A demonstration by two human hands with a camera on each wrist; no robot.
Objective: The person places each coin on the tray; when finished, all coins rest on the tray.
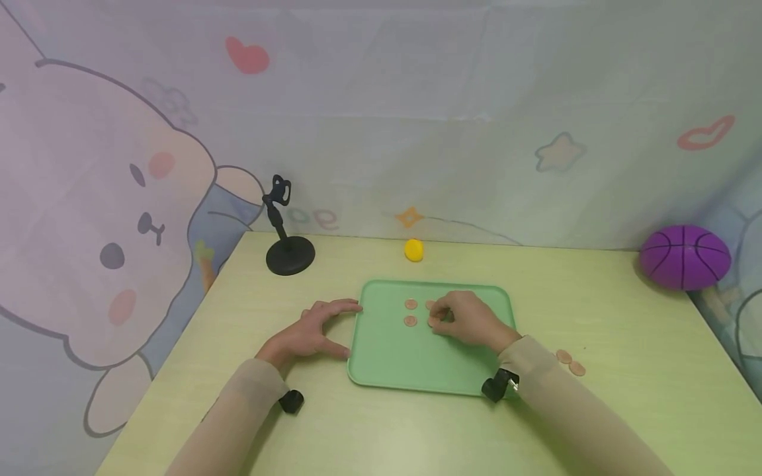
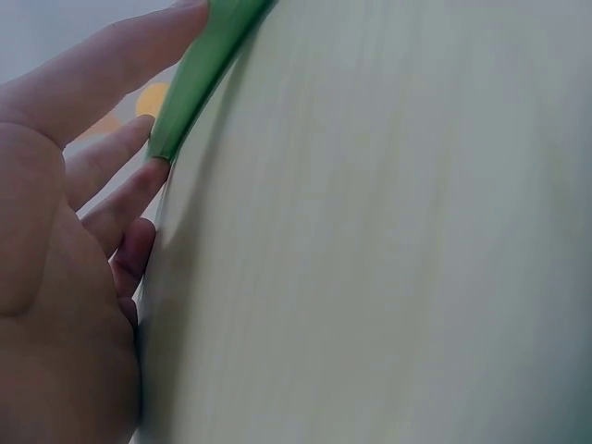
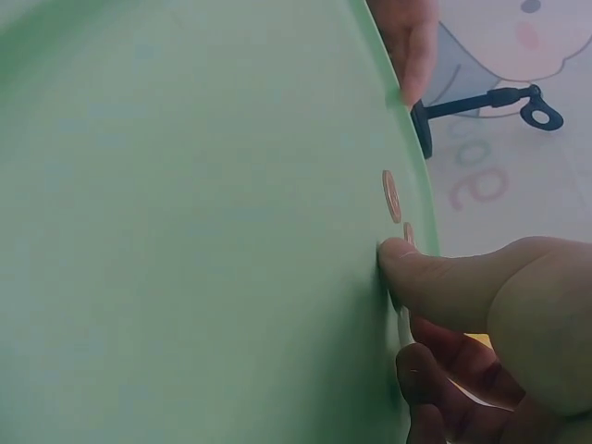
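Note:
A green tray point(image 1: 405, 363) lies on the table. My left hand point(image 1: 306, 332) is at its left edge, thumb and fingers spread, with fingertips touching the rim; the left wrist view shows this hand point(image 2: 55, 203) against the green edge too. Over the right half of the tray, my right hand point(image 1: 470, 319) pinches a copper coin point(image 1: 432, 322) at the tray surface, thumb and fingers curled, partly hiding it. Just behind it another coin point(image 1: 430, 305) shows partly. To the left, two coins lie flat, a rear coin point(image 1: 411, 304) and a front coin point(image 1: 410, 320).
Right of the tray, two more coins point(image 1: 570, 363) lie close together on the table point(image 1: 381, 430). A yellow round object point(image 1: 413, 250) sits behind the tray. A black stand point(image 1: 290, 255) is at the back left, and a purple ball point(image 1: 684, 258) at the back right corner.

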